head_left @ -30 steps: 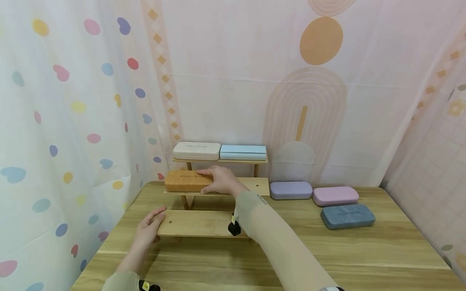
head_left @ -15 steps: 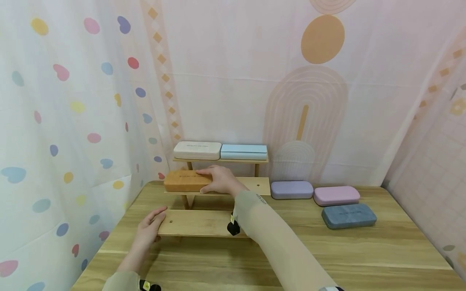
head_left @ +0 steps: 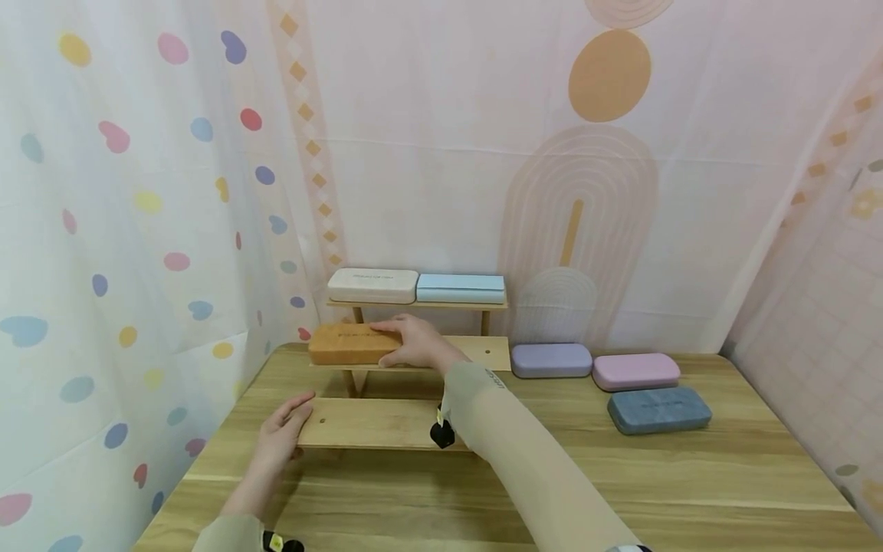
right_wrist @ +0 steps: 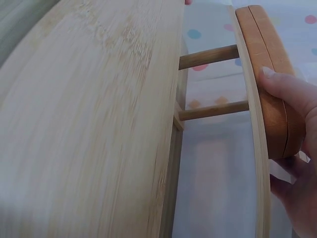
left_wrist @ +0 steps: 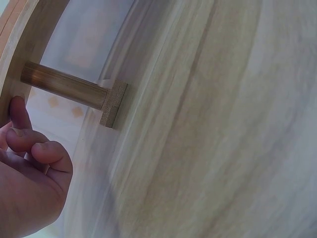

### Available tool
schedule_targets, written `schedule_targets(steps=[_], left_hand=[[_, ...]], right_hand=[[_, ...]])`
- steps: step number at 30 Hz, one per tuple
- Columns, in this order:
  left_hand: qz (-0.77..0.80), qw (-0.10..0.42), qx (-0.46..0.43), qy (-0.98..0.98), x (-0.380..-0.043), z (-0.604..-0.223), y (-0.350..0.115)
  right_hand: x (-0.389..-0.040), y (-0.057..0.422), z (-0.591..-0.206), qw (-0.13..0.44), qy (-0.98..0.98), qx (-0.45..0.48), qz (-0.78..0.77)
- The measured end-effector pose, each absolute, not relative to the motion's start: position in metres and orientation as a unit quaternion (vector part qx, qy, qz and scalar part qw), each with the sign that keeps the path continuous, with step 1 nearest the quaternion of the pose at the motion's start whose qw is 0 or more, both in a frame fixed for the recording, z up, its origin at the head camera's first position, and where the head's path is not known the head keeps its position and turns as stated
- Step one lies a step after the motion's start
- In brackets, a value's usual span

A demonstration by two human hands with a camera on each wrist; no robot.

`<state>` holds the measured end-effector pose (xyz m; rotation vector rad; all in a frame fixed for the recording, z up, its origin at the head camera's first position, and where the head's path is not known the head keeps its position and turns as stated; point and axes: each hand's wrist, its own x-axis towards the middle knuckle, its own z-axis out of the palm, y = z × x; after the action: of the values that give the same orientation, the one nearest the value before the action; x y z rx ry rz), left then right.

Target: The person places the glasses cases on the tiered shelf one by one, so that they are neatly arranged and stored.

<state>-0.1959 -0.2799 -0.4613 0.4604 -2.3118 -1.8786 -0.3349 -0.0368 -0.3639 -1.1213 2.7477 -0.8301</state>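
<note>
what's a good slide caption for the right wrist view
The right hand grips an orange case on a shelf, with a lower shelf at picture left.

1. The table [head_left: 690, 491] is wood-grained and bears a wooden stand [head_left: 407, 429] left of its middle.
2. Also directly on the table, right of the stand, lie three cases: purple [head_left: 551, 361] and pink [head_left: 636, 372] side by side towards the far edge, with the grey-blue one [head_left: 659, 410] just nearer than the pink.
3. The stand has three tiers on round legs, rising towards the far side.
4. Its far, highest tier [head_left: 441, 306] carries a white case [head_left: 372, 286] at left, a light-blue one [head_left: 460, 289] at right.
5. Its middle tier [head_left: 486, 354] carries an orange case [head_left: 350, 345] at left.
</note>
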Motion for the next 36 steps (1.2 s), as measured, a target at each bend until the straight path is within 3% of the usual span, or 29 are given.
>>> schedule_targets(steps=[14, 25, 36], left_hand=[[-0.625, 0.056, 0.156, -0.763, -0.199, -0.463, -0.288], [-0.606, 0.045, 0.133, -0.783, -0.210, -0.465, -0.284], [-0.609, 0.059, 0.115, -0.782, -0.214, -0.464, -0.300]], right_hand=[[-0.333, 0.030, -0.375, 0.034, 0.857, -0.372, -0.354], [-0.305, 0.140, -0.397, -0.012, 0.855, -0.363, -0.371], [-0.284, 0.235, -0.424, -0.103, 0.871, -0.295, -0.378]])
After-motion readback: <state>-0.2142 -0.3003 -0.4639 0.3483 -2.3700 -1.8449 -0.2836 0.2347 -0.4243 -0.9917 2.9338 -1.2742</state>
